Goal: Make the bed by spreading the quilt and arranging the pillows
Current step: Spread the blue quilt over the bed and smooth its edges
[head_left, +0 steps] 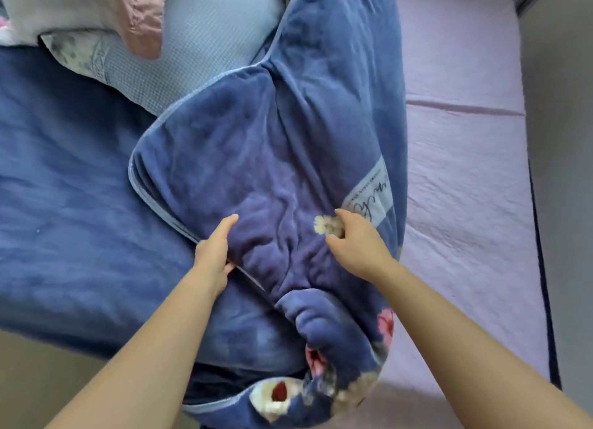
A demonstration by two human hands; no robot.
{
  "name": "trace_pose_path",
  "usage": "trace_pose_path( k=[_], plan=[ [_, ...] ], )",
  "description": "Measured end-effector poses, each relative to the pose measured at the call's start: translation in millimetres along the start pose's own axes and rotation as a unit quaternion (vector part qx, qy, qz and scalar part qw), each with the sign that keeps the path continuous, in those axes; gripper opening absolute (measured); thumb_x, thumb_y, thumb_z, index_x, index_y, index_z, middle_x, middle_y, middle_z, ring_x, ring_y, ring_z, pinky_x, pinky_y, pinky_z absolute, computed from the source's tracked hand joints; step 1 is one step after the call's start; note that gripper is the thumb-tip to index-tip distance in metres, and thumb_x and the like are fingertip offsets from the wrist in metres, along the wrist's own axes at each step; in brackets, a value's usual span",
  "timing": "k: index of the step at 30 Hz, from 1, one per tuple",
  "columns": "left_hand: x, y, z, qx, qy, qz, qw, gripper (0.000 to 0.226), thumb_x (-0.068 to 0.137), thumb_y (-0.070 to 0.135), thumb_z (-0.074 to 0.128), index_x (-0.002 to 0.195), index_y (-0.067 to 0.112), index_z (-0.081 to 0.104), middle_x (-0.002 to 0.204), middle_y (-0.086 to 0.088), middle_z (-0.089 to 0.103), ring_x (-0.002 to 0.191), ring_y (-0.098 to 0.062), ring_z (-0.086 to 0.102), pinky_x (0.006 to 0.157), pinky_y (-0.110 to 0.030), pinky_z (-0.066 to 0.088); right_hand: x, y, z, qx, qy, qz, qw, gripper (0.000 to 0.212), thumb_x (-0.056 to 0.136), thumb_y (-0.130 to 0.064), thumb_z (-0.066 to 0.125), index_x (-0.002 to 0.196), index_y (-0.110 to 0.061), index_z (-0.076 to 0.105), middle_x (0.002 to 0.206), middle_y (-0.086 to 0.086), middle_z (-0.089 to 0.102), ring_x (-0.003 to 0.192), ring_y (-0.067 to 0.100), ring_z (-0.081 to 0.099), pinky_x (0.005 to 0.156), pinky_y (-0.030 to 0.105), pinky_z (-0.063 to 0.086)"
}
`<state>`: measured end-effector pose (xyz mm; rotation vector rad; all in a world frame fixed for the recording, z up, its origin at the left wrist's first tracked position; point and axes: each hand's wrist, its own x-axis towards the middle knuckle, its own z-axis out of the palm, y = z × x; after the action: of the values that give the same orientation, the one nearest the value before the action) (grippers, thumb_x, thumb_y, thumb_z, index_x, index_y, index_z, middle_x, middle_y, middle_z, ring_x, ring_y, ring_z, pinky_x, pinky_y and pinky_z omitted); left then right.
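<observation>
A bunched blue quilt runs down the middle of the frame, from the top edge to the bottom, where its floral side turns up in pink and cream flowers. It lies folded on itself, with a pale piped edge curving along its left side. A white label with script sits on it right of centre.

The left hand is at the quilt's left edge, just below centre. Its fingers lie over the plush top and the thumb tucks under the piped edge, so it is pinching the fold. The right hand is just right of it, near the label, with its fingers curled into the fabric beside a small cream flower; it grips a gather of quilt. Both bare forearms reach in from the bottom corners.

To the left of the quilt, a dark blue sheet covers that half of the bed. To the right, a lilac sheet covers the other half, with a seam crossing it in the upper right.

In the upper left lie two pillows: a light blue pillow touching the quilt's upper left side, and a white pillow with a pink frill resting partly on it.
</observation>
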<state>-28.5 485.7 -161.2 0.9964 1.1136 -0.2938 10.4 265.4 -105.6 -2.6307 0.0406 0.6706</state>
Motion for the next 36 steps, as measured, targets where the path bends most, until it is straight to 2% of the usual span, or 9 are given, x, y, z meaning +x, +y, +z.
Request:
trace_pose_path(
  k=[3, 10, 14, 16, 21, 23, 25, 31, 36],
  plan=[
    [9, 4, 32, 0.007, 0.012, 0.005, 1.0, 0.053, 0.06, 0.033, 0.087, 0.103, 0.009, 0.067, 0.098, -0.004, 0.073, 0.088, -0.021, 0.069, 0.084, -0.039, 0.056, 24, 11, 6, -0.072, -0.04, -0.012, 0.997, 0.053, 0.09, -0.027, 0.051, 0.14, -0.012, 0.04, 0.138, 0.012, 0.044, 0.128, 0.03, 0.038, 0.102, 0.039, 0.037],
    [-5, 16, 126, 0.313, -0.079, 0.21, 0.923, 0.037, 0.067, 0.034, 0.074, 0.095, 0.01, 0.069, 0.095, -0.005, 0.071, 0.089, -0.019, 0.065, 0.077, -0.032, 0.053, 64, 36, -68, 0.381, -0.063, 0.161, 0.908, 0.023, 0.093, -0.037, 0.054, 0.091, -0.014, 0.059, 0.083, 0.009, 0.063, 0.064, 0.018, 0.059, 0.06, 0.029, 0.048],
    [-50, -15, 206, 0.465, -0.461, 0.065, 0.753, 0.026, 0.079, 0.015, 0.074, 0.103, 0.013, 0.064, 0.094, 0.015, 0.059, 0.089, -0.006, 0.062, 0.071, -0.012, 0.041, 77, 59, -153, 0.42, 0.015, 0.115, 0.9, 0.037, 0.08, -0.059, 0.058, 0.091, -0.023, 0.059, 0.096, 0.006, 0.063, 0.077, 0.02, 0.058, 0.066, 0.032, 0.046],
    [-76, -32, 228, 0.549, -0.371, 0.291, 0.69, 0.017, 0.075, 0.033, 0.071, 0.079, 0.024, 0.056, 0.08, 0.019, 0.049, 0.096, -0.003, 0.053, 0.073, -0.011, 0.032, 78, 77, -188, 0.368, -0.008, 0.089, 0.926, 0.058, 0.06, -0.074, 0.061, 0.097, -0.03, 0.062, 0.107, 0.002, 0.062, 0.089, 0.02, 0.06, 0.07, 0.034, 0.048],
    [-137, -119, 304, 0.568, -0.395, 0.318, 0.648, 0.013, 0.081, 0.031, 0.062, 0.077, 0.02, 0.054, 0.094, -0.016, 0.066, 0.098, -0.028, 0.06, 0.075, -0.024, 0.035, 65, 151, -228, 0.384, -0.117, 0.007, 0.916, 0.042, 0.072, -0.057, 0.07, 0.096, -0.023, 0.069, 0.097, -0.005, 0.07, 0.092, 0.01, 0.065, 0.083, 0.03, 0.05],
    [-156, -168, 343, 0.569, -0.429, 0.278, 0.644, 0.02, 0.073, 0.037, 0.056, 0.072, 0.017, 0.058, 0.081, -0.011, 0.065, 0.097, -0.032, 0.061, 0.073, -0.026, 0.035, 49, 209, -226, 0.223, -0.069, 0.008, 0.972, 0.063, 0.058, -0.055, 0.077, 0.109, -0.021, 0.063, 0.104, -0.006, 0.067, 0.096, 0.012, 0.063, 0.086, 0.032, 0.049],
    [-169, -213, 372, 0.552, -0.443, 0.253, 0.66, 0.028, 0.063, 0.036, 0.05, 0.076, 0.013, 0.063, 0.075, -0.008, 0.061, 0.098, -0.031, 0.061, 0.074, -0.027, 0.037, 36, 264, -222, 0.117, 0.004, 0.018, 0.993, 0.035, 0.066, -0.041, 0.073, 0.088, -0.014, 0.069, 0.084, 0.0, 0.07, 0.08, 0.014, 0.063, 0.074, 0.032, 0.05],
    [-233, -305, 433, 0.491, -0.446, 0.222, 0.714, 0.03, 0.066, 0.035, 0.07, 0.087, 0.016, 0.062, 0.082, 0.0, 0.058, 0.079, -0.016, 0.057, 0.066, -0.021, 0.043, -20, 406, -292, 0.18, 0.124, 0.071, 0.973, 0.032, 0.083, -0.016, 0.064, 0.056, -0.011, 0.047, 0.032, -0.01, 0.045, 0.042, 0.005, 0.042, 0.043, 0.02, 0.038],
    [-242, -377, 431, 0.632, -0.484, 0.126, 0.591, 0.03, 0.085, 0.026, 0.067, 0.104, 0.004, 0.064, 0.1, -0.02, 0.067, 0.088, -0.032, 0.062, 0.059, -0.025, 0.038, -94, 531, -238, 0.298, 0.063, 0.26, 0.916, 0.031, 0.095, 0.002, 0.048, 0.066, -0.009, 0.05, 0.059, 0.008, 0.052, 0.066, 0.021, 0.041, 0.058, 0.036, 0.037]
  ],
)
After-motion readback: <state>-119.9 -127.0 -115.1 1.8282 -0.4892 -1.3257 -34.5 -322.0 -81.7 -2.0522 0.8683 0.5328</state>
